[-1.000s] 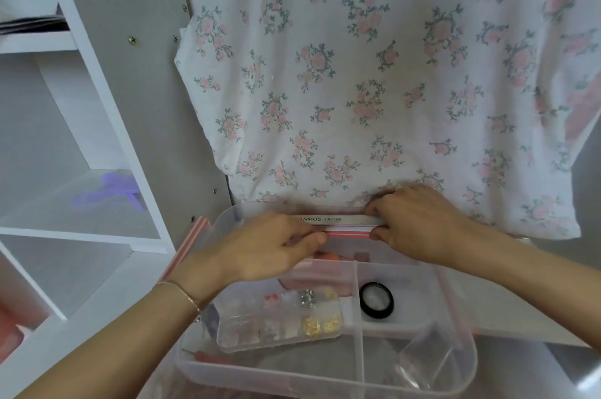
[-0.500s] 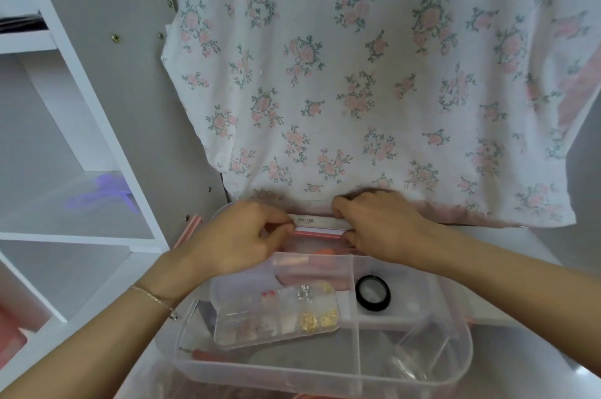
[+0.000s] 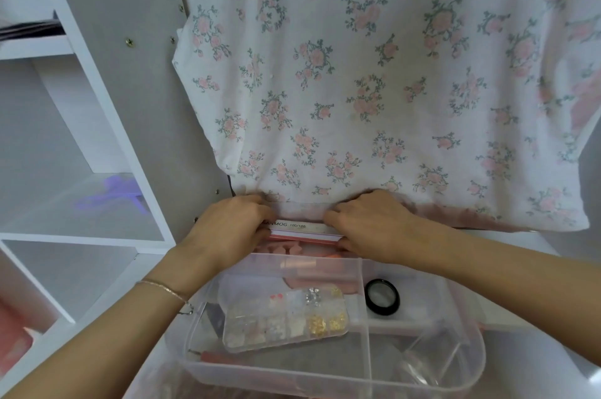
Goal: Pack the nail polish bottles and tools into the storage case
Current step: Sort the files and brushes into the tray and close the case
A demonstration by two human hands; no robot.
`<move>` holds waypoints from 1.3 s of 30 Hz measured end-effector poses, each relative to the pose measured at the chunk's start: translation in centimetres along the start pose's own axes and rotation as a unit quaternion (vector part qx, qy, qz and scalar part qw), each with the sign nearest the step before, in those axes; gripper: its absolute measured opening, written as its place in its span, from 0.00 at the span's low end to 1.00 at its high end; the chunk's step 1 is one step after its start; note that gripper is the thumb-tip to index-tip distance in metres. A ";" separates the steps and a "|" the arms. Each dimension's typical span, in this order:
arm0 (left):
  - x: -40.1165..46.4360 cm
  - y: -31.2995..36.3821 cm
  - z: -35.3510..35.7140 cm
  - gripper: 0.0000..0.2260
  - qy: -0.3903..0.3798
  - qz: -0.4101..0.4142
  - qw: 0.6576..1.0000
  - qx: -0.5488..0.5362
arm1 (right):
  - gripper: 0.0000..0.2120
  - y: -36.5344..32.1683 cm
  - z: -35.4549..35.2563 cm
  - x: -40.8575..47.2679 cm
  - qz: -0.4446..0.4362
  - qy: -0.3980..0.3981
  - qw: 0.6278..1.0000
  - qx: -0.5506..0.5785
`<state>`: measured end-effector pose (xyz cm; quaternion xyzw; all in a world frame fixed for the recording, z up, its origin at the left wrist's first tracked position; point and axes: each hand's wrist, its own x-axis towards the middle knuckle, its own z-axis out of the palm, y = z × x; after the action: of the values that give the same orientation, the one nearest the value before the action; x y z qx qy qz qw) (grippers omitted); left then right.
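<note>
Now both hands closer together: left hand and right hand pinching nail file ends, lowering it toward storage case back section.

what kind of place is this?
Probably a home bedroom or closet corner: a white floral-print fabric hangs at the back, white open shelving stands alongside, and a clear plastic divided storage case holds nail supplies.

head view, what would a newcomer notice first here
Two hands meet at the middle: the left hand and right hand each pinch an end of a nail file over the far edge of the clear storage case. Above hangs a big floral cloth.
</note>
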<state>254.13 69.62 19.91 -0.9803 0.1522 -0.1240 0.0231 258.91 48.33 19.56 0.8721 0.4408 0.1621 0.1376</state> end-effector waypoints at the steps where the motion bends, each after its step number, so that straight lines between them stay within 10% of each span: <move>1: 0.0 0.0 0.0 0.09 -0.004 0.001 1.000 0.002 | 0.13 0.2 -0.1 -0.1 -0.002 -0.005 1.000 0.021; 25: 0.6 0.8 0.3 0.12 0.021 -0.082 0.991 0.105 | 0.09 1.2 0.1 -2.4 0.192 -0.047 0.941 0.273; 39: 0.0 -0.3 -0.5 0.05 -0.094 -0.029 0.964 -0.247 | 0.06 -0.1 -0.9 -1.2 0.125 -0.081 0.899 0.411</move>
<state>254.14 69.92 20.43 -0.9667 0.1470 0.0099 -0.2091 257.83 47.52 20.13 0.9091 0.3426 -0.0894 -0.2194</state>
